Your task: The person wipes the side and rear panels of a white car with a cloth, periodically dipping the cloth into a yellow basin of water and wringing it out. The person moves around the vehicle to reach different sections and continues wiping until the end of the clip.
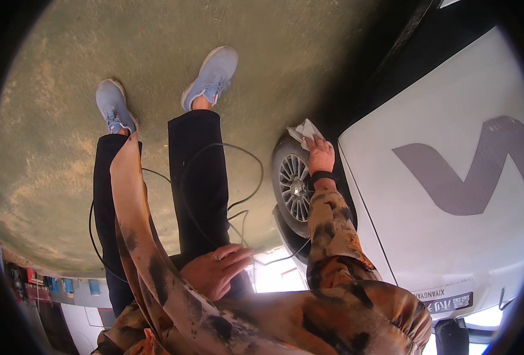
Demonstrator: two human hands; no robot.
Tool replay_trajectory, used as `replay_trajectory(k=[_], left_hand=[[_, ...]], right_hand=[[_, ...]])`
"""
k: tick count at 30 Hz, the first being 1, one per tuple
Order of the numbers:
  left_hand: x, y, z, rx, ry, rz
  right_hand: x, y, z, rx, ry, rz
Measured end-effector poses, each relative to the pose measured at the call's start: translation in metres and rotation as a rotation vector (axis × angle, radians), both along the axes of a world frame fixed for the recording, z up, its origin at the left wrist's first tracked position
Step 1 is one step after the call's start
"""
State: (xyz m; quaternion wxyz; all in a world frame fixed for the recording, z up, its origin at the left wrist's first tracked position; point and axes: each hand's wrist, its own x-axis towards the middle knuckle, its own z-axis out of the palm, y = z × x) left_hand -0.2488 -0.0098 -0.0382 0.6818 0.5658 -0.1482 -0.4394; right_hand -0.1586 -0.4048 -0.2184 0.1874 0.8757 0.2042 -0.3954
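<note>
My right hand (322, 156) reaches down to a car wheel and grips a crumpled white cloth (307, 132). The cloth lies against the upper part, in this view, of the black tyre (282, 146). Beside the wrist, which wears a black band, shows the multi-spoke wheel rim (294, 186), partly hidden by my forearm. My left hand (217, 270), with a ring on one finger, rests by my dark trouser leg (200, 186). Its fingers are extended and nothing shows in them; the palm is hidden.
A white vehicle body (430, 213) with a grey graphic and writing fills the right side. A thin black cable (262, 171) loops before my legs. The loose camouflage jacket front (131, 195) hangs down. My grey-blue shoes (217, 71) stand on the worn greenish floor (155, 35).
</note>
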Motion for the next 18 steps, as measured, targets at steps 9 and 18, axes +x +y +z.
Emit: replay_trajectory(k=[9, 18], left_hand=[[-0.048, -0.017, -0.007, 0.013, -0.018, -0.062], [0.005, 0.002, 0.010, 0.040, 0.070, 0.033]], right_hand=[[-0.031, -0.058, 0.051, -0.090, -0.015, 0.081], [-0.072, -0.024, 0.212, -0.153, -0.111, -0.206]])
